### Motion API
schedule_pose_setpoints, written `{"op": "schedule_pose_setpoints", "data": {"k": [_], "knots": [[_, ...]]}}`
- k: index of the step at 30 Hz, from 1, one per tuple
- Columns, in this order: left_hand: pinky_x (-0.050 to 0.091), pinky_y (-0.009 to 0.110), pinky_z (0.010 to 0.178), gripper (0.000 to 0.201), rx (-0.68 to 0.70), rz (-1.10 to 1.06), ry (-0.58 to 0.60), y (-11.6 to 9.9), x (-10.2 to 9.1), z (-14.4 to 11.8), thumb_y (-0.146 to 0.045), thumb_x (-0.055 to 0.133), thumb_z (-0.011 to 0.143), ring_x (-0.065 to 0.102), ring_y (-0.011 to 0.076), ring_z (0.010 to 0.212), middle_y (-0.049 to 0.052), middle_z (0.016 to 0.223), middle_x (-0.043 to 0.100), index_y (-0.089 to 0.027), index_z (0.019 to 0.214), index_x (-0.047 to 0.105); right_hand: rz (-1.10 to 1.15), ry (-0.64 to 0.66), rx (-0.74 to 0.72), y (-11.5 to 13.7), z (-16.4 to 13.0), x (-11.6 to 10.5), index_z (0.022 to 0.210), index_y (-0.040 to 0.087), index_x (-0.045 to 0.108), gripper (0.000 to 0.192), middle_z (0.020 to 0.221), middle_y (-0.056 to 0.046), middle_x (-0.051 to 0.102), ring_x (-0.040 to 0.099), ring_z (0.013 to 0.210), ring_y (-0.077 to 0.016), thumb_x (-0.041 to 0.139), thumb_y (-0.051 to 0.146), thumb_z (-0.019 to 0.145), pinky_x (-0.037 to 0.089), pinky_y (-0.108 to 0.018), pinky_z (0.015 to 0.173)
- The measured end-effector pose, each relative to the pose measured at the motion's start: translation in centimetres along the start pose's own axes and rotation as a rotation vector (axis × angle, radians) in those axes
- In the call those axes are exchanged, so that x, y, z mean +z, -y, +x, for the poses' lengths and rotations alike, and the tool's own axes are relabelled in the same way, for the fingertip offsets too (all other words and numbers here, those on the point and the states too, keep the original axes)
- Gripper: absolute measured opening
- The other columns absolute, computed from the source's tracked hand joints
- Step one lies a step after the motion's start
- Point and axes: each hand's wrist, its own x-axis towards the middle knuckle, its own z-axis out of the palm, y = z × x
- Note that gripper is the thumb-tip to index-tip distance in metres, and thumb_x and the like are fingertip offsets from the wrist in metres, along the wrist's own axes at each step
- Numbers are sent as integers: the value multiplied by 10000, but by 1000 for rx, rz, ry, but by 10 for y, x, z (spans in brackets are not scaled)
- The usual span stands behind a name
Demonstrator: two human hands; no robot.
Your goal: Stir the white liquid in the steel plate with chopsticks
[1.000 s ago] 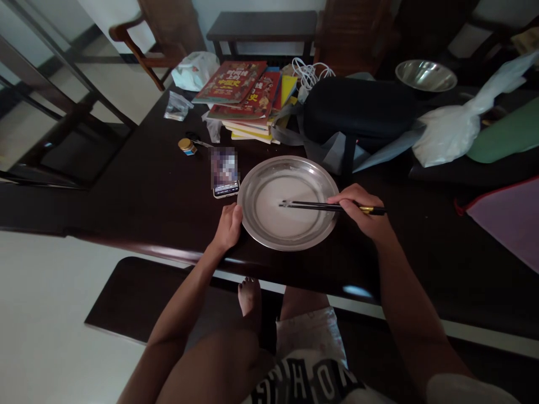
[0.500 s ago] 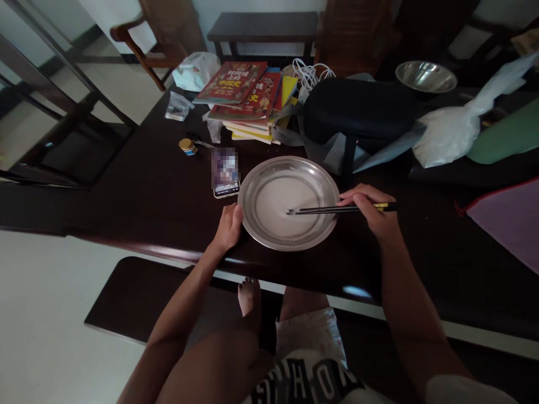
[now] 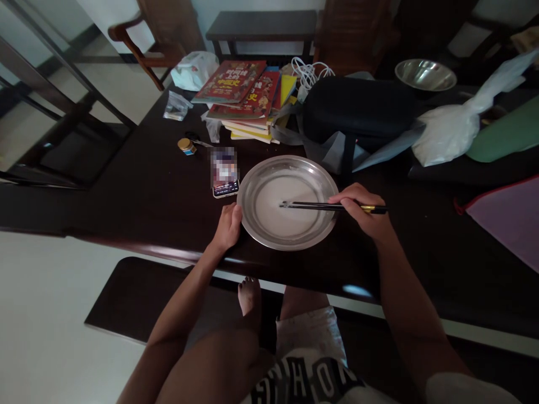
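A wide steel basin stands on the dark table near its front edge, with a milky white liquid in its bottom. My left hand grips the basin's rim at the left, thumb on top and fingers mostly hidden underneath. My right hand, closed over the right rim, holds a pair of black chopsticks with gold bands. Their tips dip into the liquid near the middle of the basin.
Left of the basin lies a phone, with a small gold-lidded jar and scissors beyond. Behind are stacked books, a black case, a tied white bag and a steel bowl. A purple cloth lies at right.
My right hand has moved left and slightly up, carrying the chopstick tips a little further into the basin. My left hand stays on the rim.
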Motion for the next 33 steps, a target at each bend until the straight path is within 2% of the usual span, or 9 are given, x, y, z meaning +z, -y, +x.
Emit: {"op": "schedule_pose_setpoints", "data": {"k": [4, 6, 9, 11, 14, 20, 24, 29, 33], "knots": [[535, 414, 778, 693, -5, 12, 10, -1, 0, 0, -715, 137, 1032, 568, 224, 685, 75, 674, 599, -244, 636, 456, 11, -103, 38, -4, -1, -1, 940, 303, 812, 239, 816, -19, 819, 750, 797, -234, 619, 426, 1009, 582, -432, 793], [535, 414, 787, 691, -3, 16, 16, -1, 0, 0, -705, 133, 1036, 571, 225, 692, 77, 682, 602, -243, 645, 464, 21, -70, 25, -4, -1, -1, 934, 305, 815, 252, 783, -15, 809, 744, 781, -233, 612, 431, 1013, 581, -433, 794], [533, 421, 792, 692, -2, 12, 20, -1, 0, 0, -709, 125, 1034, 574, 231, 698, 81, 678, 594, -244, 647, 462, 15, -7, -14, -2, -1, 0, 924, 307, 820, 242, 869, -22, 821, 743, 839, -230, 618, 408, 1011, 587, -420, 801], [528, 426, 782, 698, -9, 4, 16, -2, 0, 0, -731, 126, 1024, 567, 232, 688, 79, 667, 583, -248, 641, 452, 0, -31, -9, -2, -1, 0, 927, 307, 818, 233, 896, -26, 823, 746, 851, -231, 620, 397, 1009, 588, -419, 799], [525, 428, 775, 711, -18, -11, 11, -3, 0, 0, -759, 138, 1012, 560, 230, 679, 80, 664, 587, -249, 632, 456, 1, -78, 14, -1, -1, -1, 940, 308, 814, 236, 812, -22, 810, 746, 799, -235, 609, 401, 1013, 581, -434, 794], [537, 432, 788, 731, -13, -18, 0, -2, 0, 0, -764, 146, 1011, 568, 235, 693, 88, 666, 602, -243, 621, 480, 0, -27, -15, -1, -1, 0, 925, 315, 814, 222, 900, -22, 821, 749, 851, -231, 622, 391, 1006, 590, -425, 798], [532, 415, 782, 692, -9, -17, 5, -1, 0, -1, -724, 169, 1027, 568, 225, 693, 82, 675, 603, -244, 631, 471, 6, -98, 21, -1, -1, -1, 939, 312, 814, 251, 798, -17, 807, 746, 791, -234, 607, 432, 1016, 584, -440, 803], [520, 414, 768, 685, -5, -14, 7, -2, -1, -1, -716, 156, 1029, 560, 226, 691, 85, 680, 606, -247, 634, 461, 0, -20, -12, 0, 0, 0, 928, 315, 818, 231, 905, -25, 826, 746, 859, -231, 621, 406, 1008, 589, -422, 803], [517, 401, 758, 682, -18, -7, 11, -4, -1, 0, -730, 156, 1023, 550, 223, 689, 75, 666, 591, -250, 636, 449, 3, -94, 23, -2, -1, -1, 943, 307, 810, 253, 817, -17, 818, 749, 792, -235, 604, 434, 1016, 583, -441, 803]]}}
